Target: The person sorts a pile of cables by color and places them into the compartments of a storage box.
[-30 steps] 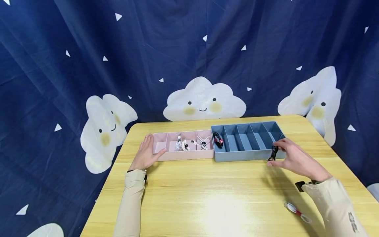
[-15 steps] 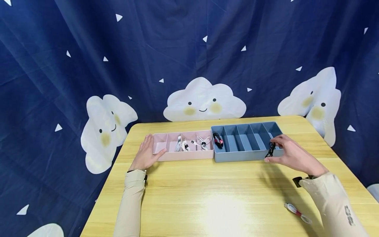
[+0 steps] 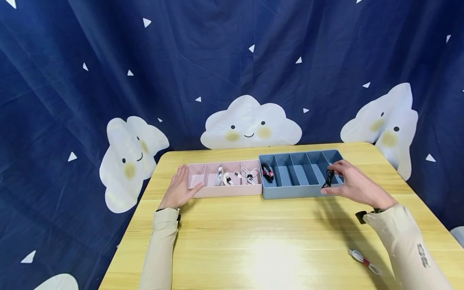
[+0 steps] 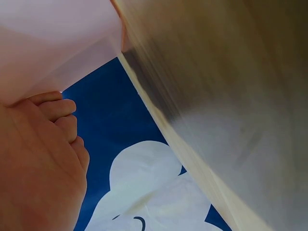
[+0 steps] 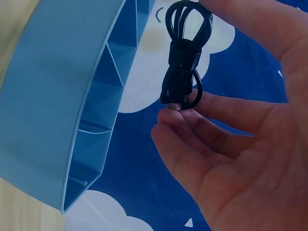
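My right hand (image 3: 357, 183) pinches a bundled black cable (image 3: 328, 178) between thumb and fingers, just above the right front of the blue divided box (image 3: 293, 192). Up close in the right wrist view, the black cable (image 5: 182, 57) is looped and bound round its middle, with a metal plug tip at its lower end by the fingertips. My left hand (image 3: 177, 188) rests against the left end of the pink divided box (image 3: 228, 191), fingers straight along the end and thumb at the front rim. In the left wrist view several fingers (image 4: 62, 113) touch the pink wall.
White cables (image 3: 218, 177) lie in the pink box. A black cable with red ties (image 3: 267, 173) is in the blue box's leftmost compartment. On the wooden table (image 3: 224, 241), a white cable with a red tie (image 3: 364, 262) lies near my right sleeve. A dark blue curtain (image 3: 217, 52) hangs behind.
My right hand has moved slightly left and up with the black cable, along the blue box's right front. My left hand has stayed at the pink box.
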The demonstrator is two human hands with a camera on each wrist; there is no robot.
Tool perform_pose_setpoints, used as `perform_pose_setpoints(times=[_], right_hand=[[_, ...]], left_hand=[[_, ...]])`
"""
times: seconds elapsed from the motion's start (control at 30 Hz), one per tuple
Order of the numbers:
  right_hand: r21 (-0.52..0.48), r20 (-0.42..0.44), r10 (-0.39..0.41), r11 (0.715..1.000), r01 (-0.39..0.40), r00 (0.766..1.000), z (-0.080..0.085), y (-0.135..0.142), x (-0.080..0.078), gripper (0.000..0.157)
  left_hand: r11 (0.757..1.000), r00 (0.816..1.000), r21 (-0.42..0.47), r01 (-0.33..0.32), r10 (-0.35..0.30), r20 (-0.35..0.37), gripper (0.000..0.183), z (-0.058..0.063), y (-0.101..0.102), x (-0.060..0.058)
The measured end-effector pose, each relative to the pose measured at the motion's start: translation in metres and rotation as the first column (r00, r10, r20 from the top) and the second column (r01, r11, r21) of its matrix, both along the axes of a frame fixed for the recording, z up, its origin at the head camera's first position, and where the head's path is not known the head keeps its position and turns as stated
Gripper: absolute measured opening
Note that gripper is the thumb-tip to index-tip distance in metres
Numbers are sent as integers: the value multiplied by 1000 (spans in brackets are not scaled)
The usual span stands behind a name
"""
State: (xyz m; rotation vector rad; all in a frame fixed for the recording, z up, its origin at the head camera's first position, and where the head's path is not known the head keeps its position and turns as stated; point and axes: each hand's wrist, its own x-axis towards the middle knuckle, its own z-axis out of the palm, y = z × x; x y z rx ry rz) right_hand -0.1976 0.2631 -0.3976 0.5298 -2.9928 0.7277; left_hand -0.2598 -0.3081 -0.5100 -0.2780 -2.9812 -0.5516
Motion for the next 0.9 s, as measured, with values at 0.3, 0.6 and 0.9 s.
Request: perform_pose_setpoints(times=[0.3,0.6,0.9], right_hand=[[1,2,15,1000,-15,1000,4,-3,-7,97],[13,3,19,1000,-19,1000,7,-8,-16,95],[12,14,33,999,-33,999,9,-12,-25,93]], left_hand=[[1000,1000,6,-1,1,17,111,0,0,1],[1000,1000,-4,1,-1,1,110,0,0,0],[1000,1000,3,-3,3,11,111,0,1,1]])
